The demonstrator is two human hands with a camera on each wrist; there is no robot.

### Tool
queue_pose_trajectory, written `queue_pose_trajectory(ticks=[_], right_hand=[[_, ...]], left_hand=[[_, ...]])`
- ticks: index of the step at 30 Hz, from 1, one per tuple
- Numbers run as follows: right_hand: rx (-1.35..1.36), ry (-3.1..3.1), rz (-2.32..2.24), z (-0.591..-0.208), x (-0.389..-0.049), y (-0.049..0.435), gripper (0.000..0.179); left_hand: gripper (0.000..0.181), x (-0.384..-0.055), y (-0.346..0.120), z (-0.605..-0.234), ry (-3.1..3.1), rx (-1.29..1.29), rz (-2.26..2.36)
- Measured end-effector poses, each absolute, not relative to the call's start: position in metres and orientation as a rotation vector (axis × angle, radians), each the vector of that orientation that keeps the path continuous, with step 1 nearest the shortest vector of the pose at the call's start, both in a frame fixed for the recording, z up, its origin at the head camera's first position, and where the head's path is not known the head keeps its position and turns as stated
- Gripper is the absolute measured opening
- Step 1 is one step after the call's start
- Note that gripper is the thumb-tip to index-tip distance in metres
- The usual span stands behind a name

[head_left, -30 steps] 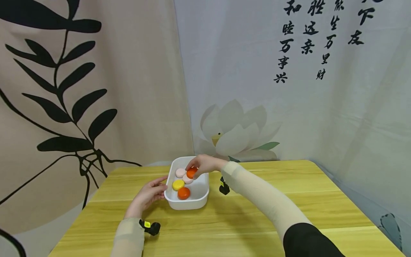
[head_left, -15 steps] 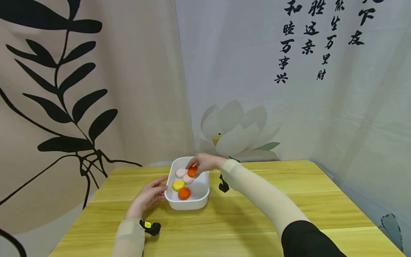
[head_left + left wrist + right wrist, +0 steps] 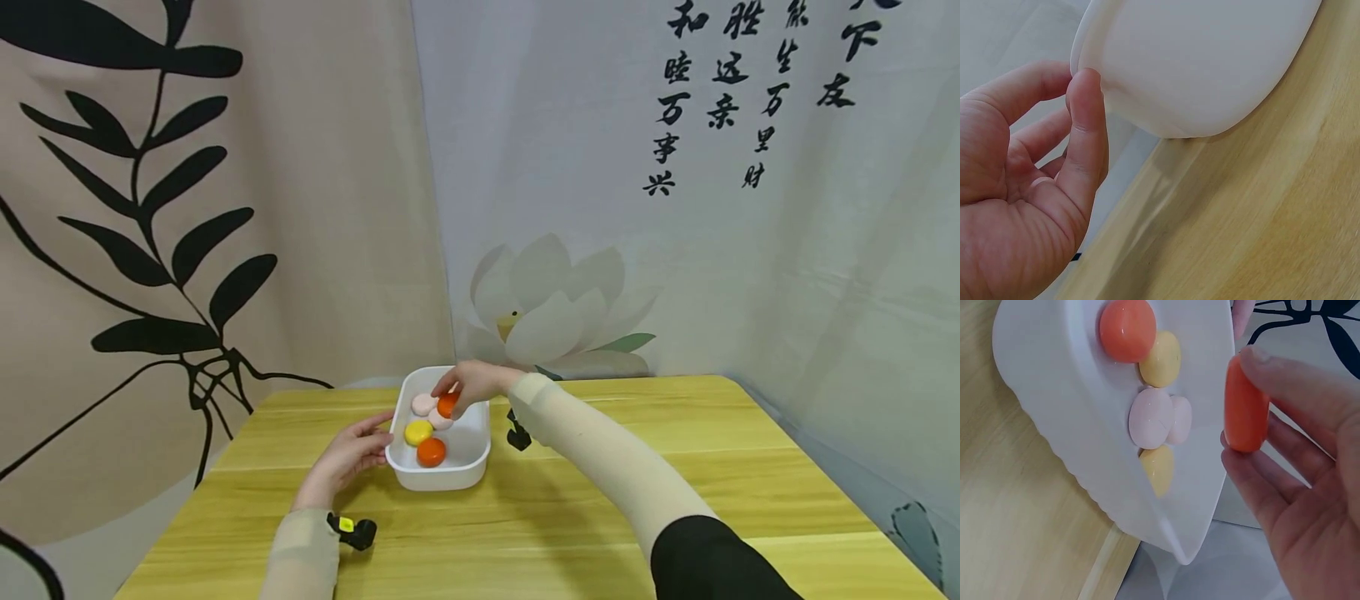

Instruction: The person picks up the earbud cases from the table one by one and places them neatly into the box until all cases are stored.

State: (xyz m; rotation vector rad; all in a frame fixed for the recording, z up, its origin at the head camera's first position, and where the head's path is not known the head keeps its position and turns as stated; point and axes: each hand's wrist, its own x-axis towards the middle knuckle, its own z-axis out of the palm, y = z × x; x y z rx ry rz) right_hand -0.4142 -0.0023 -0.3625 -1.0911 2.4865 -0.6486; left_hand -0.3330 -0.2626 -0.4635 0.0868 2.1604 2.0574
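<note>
A white, deep-sided plastic tray (image 3: 467, 442) with rounded corners stands on the wooden table. At its left side, the thumb and forefinger of my left hand (image 3: 1041, 181) hold the rim. Over the tray's far part, my right hand (image 3: 483, 382) pinches a smooth orange disc (image 3: 1245, 409) between thumb and fingertips, raised on edge. Inside the tray lie another orange disc (image 3: 431, 452), a yellow disc (image 3: 418, 432) and two pale pink ones, one pink disc (image 3: 423, 404) against the other. A second yellow disc (image 3: 1157, 469) shows only in the right wrist view.
The wooden table (image 3: 600, 500) reaches out on both sides of the tray, whose far end is near the table's back edge. Behind hangs a cloth (image 3: 337, 208) printed with leaves, a lotus and writing. Small black cameras, such as the wrist camera (image 3: 356, 533), sit on both wrists.
My right wrist and forearm have drifted slightly left, with the orange disc still pinched over the tray. My left hand stays at the rim.
</note>
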Motion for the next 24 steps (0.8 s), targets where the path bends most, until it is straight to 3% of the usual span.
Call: queue_pose_trajectory(ticks=[24], right_hand=[[-1.003, 2.473, -0.574, -0.375, -0.419, -0.01, 0.039]], left_hand=[[0.054, -0.334, -0.263, -0.465, 2.173, 0.075, 2.049]])
